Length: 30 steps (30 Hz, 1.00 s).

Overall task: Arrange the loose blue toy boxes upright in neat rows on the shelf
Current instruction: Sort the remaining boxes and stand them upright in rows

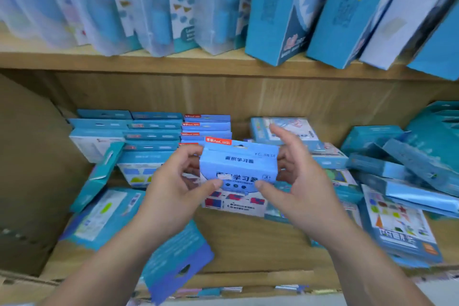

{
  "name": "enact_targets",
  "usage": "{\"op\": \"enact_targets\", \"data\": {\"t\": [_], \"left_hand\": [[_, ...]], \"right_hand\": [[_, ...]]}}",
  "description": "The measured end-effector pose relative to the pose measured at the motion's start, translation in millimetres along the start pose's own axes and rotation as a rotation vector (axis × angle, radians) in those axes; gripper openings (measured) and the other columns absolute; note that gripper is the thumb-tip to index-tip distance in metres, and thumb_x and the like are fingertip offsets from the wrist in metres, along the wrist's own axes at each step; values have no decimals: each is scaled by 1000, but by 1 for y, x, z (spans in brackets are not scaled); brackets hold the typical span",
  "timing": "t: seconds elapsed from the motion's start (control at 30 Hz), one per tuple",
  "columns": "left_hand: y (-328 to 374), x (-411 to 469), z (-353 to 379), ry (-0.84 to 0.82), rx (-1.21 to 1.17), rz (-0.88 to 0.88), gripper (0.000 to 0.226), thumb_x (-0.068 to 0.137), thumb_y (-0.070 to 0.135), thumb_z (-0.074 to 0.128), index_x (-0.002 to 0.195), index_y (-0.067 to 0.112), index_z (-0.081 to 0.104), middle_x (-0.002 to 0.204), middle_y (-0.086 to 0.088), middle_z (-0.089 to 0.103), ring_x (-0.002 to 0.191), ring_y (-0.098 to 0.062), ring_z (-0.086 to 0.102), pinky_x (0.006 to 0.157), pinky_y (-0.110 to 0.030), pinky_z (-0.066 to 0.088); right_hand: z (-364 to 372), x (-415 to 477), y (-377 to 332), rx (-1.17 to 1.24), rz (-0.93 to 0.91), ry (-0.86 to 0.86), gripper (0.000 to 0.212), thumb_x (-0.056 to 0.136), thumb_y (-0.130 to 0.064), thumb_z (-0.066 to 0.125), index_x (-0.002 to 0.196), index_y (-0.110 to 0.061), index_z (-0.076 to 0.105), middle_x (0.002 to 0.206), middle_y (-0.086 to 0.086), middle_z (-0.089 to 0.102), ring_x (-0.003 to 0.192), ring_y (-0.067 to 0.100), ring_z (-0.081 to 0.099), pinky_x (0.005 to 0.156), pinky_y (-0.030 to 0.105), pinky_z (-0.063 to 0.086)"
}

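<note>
A light blue toy box (pixel 239 167) with a red header tab stands upright at the middle of the lower wooden shelf (pixel 260 241). My left hand (pixel 173 189) grips its left side and my right hand (pixel 298 181) its right side, thumbs on the front face. Behind it stand rows of upright blue boxes (pixel 154 135), seen from their top edges. Loose blue boxes lie flat or tilted at the left (pixel 104 216) and in a jumbled heap at the right (pixel 402 166). One more blue box (pixel 176 261) lies under my left forearm at the shelf's front.
The upper shelf board (pixel 149 62) carries tall blue and white boxes (pixel 278 12) leaning side by side. A brown cardboard panel (pixel 29 169) walls the left side. Bare wood shows at the front middle of the lower shelf.
</note>
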<state>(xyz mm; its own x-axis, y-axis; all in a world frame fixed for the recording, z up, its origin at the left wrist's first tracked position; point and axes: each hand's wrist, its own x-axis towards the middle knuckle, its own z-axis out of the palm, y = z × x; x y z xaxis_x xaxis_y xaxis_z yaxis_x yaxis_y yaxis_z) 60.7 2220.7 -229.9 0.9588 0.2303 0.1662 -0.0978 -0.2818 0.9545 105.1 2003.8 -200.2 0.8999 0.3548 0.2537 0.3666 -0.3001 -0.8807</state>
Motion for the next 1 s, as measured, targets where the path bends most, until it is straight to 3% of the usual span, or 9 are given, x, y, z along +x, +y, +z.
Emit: {"op": "enact_targets", "data": {"t": [0.07, 0.17, 0.27, 0.37, 0.5, 0.67, 0.83, 1.0], "left_hand": [[-8, 0, -18, 17, 128, -20, 44, 76, 9, 86, 101, 34, 59, 95, 17, 71, 79, -7, 66, 65, -17, 51], [-22, 5, -33, 65, 378, 41, 35, 75, 18, 87, 99, 30, 64, 90, 19, 69, 84, -1, 63, 70, -14, 48], [-34, 12, -42, 72, 645, 130, 28, 75, 28, 86, 97, 24, 69, 87, 12, 65, 78, -9, 55, 66, -25, 41], [-42, 16, -45, 62, 780, 172, 27, 74, 33, 84, 93, 20, 69, 87, 5, 66, 84, -19, 59, 69, -33, 48], [-50, 17, -46, 80, 847, 162, 31, 75, 37, 81, 92, 20, 62, 83, 2, 66, 84, -25, 60, 64, -35, 50], [-51, 20, -49, 88, 841, 178, 67, 79, 34, 79, 136, 33, 43, 96, 5, 70, 94, -24, 63, 69, -38, 53], [-52, 25, -50, 76, 936, 259, 57, 72, 24, 84, 124, 21, 60, 81, -1, 70, 79, -29, 65, 61, -37, 52], [-53, 23, -51, 95, 939, 257, 66, 69, 23, 88, 128, 19, 59, 74, -1, 66, 69, -27, 63, 55, -34, 49]], "right_hand": [[20, 7, 6, -314, -35, -21, 74, 78, -20, 83, 137, -49, 48, 110, -27, 61, 107, 5, 59, 95, 29, 49], [42, 17, 9, -576, -86, -28, 61, 80, -25, 82, 135, -34, 57, 117, -15, 61, 112, 14, 55, 93, 29, 44], [57, 26, 20, -682, -106, -15, 55, 78, -28, 84, 129, -26, 64, 113, -3, 69, 107, 22, 57, 84, 29, 41], [65, 32, 37, -814, -155, 18, 56, 66, -33, 92, 117, -22, 71, 99, -1, 68, 95, 27, 60, 82, 34, 43], [76, 36, 43, -877, -157, 53, 56, 64, -38, 91, 113, -23, 71, 81, -4, 66, 87, 28, 59, 77, 41, 44], [83, 38, 46, -929, -131, 110, 54, 70, -42, 86, 117, -24, 66, 74, -7, 66, 89, 26, 57, 78, 39, 38], [86, 40, 46, -996, -113, 143, 55, 66, -45, 86, 114, -23, 67, 71, -5, 64, 90, 26, 57, 76, 38, 34], [90, 40, 45, -987, -174, 168, 61, 63, -43, 90, 114, -21, 68, 72, -6, 65, 85, 29, 59, 74, 41, 43]]}}
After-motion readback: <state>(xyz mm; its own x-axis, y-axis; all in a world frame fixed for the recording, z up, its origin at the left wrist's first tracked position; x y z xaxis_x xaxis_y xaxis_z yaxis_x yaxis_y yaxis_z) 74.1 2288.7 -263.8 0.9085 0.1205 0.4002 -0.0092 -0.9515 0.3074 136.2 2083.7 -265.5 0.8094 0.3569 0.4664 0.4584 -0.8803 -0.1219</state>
